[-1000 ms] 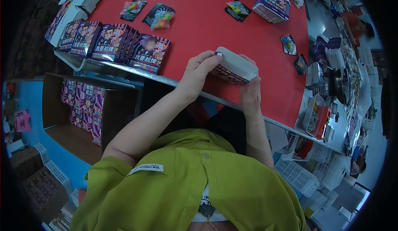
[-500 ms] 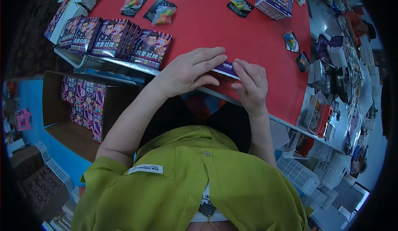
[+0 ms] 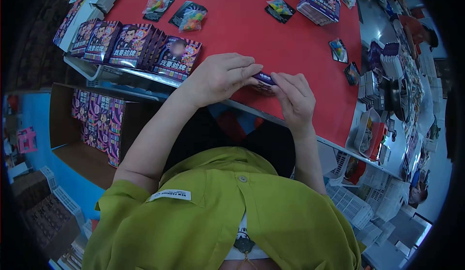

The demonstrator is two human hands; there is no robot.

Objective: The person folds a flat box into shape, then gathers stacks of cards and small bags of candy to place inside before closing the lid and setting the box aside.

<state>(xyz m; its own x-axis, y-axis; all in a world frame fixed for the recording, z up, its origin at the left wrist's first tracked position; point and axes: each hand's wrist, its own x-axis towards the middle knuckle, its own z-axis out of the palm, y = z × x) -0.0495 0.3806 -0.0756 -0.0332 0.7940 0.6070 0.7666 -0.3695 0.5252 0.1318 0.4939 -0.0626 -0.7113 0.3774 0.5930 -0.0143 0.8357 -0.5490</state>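
Observation:
Between my two hands a small purple printed box (image 3: 264, 81) stands at the front edge of the red tabletop, its narrow purple top facing up. My left hand (image 3: 224, 78) grips its left end with fingers bent and thumb underneath. The fingers of my right hand (image 3: 294, 94) close on the right end. Much of the box is hidden behind the fingers. Left of my left hand, a row of purple printed boxes (image 3: 130, 43) with a cartoon figure leans along the table edge.
Black cards with candy bags (image 3: 193, 19) lie at the back left, another candy packet (image 3: 280, 9) farther right. A stack of flat purple cartons (image 3: 319, 4) stands back right. Below left, an open cardboard box (image 3: 82, 161) holds purple boxes. White crates (image 3: 351, 204) sit lower right.
The purple box has tipped so its printed front side shows below the narrow top. My left fingers have curled down onto its left end; my right hand has shifted slightly.

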